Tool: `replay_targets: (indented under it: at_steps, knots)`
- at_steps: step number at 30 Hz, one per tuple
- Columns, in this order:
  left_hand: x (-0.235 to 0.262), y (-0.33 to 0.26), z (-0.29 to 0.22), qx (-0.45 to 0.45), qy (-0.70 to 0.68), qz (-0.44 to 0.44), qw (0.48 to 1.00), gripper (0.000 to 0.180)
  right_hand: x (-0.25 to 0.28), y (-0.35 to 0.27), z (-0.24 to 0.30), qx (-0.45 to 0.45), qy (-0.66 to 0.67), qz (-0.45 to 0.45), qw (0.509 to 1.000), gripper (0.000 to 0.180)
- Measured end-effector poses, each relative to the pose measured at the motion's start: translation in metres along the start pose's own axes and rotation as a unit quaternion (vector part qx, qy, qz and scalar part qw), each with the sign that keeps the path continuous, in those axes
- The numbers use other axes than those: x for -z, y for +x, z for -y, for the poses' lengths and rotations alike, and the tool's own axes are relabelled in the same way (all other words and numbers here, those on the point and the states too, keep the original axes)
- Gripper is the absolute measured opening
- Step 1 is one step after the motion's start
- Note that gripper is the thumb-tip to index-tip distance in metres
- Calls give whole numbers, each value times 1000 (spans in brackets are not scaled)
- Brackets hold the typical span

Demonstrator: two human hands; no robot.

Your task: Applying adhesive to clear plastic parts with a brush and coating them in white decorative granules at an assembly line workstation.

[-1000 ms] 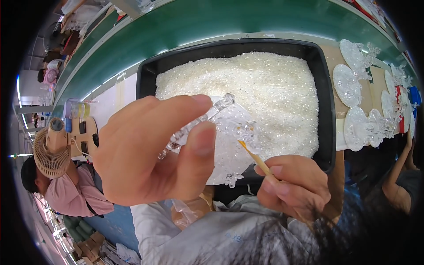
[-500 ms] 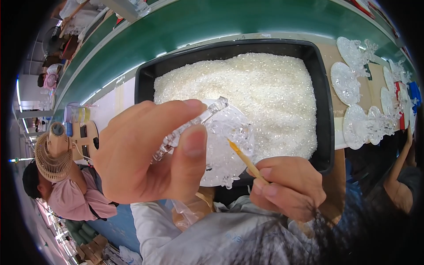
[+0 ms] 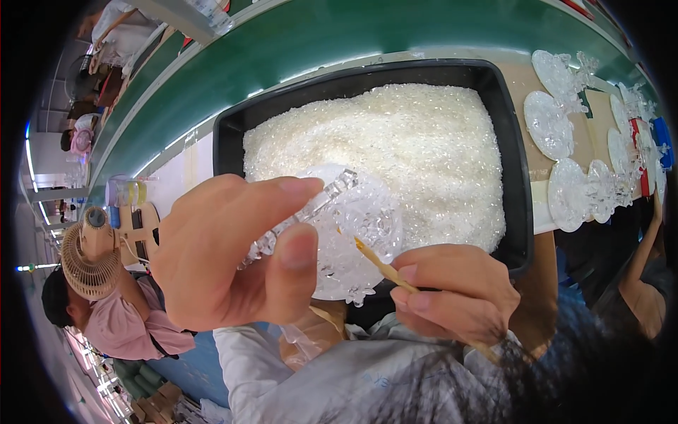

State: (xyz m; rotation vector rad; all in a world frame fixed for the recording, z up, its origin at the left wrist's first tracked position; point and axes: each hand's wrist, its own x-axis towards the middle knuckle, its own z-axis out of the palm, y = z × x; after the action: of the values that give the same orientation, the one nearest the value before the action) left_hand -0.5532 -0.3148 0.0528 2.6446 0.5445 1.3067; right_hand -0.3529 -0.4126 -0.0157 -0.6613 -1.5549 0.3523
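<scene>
Above a black tray point(image 3: 521, 212), my left hand point(image 3: 219, 261) pinches a clear ornament point(image 3: 337, 187) between thumb and fingers. A faceted bar of it sticks out past the fingertips, and a round clear disc point(image 3: 353, 265) shows behind and below. Part of the ornament is hidden by my hand. My right hand point(image 3: 462, 290) grips a thin wooden stick point(image 3: 388, 271) like a pen. Its yellow-coated tip points up and left at the disc; I cannot tell whether it touches. Glittering white granules point(image 3: 395, 141) heap in the tray.
Several similar clear ornaments with round discs point(image 3: 548, 126) stand on brown board at the right. A green strip point(image 3: 339, 32) runs behind the tray. To the left are a tan fan point(image 3: 92, 258) and a person in pink point(image 3: 131, 318). Another person's arm point(image 3: 641, 265) shows at far right.
The ornament has tipped and shifted slightly left and down in my left hand. My right hand has brought the stick a little left and lower. Both grips stay the same.
</scene>
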Motion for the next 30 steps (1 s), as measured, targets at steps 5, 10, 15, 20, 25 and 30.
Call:
replay_targets:
  at_steps: [5, 10, 15, 20, 25, 30]
  knots:
    - [2, 5, -4, -3, -3, 26, 1000, 22, 3, -1, 1, -6, 18, -27, 999, 34]
    - [-1, -3, 4, -13, -25, 8, 1000, 24, 4, 1, 2, -10, 0, -13, 1000, 33]
    - [-5, 0, 6, -19, -62, -2, 998, 23, 16, -4, 6, -74, 28, 35, 996, 55]
    - [-7, -5, 10, -29, -61, -44, 997, 22, 12, -8, 5, -57, 37, 24, 997, 52]
    - [-3, -3, 3, 12, -56, -37, 998, 22, 9, -8, 4, -56, 35, -5, 998, 49]
    - [-7, -5, 6, 11, -54, -43, 998, 21, 11, -9, 5, -52, 32, -4, 998, 46]
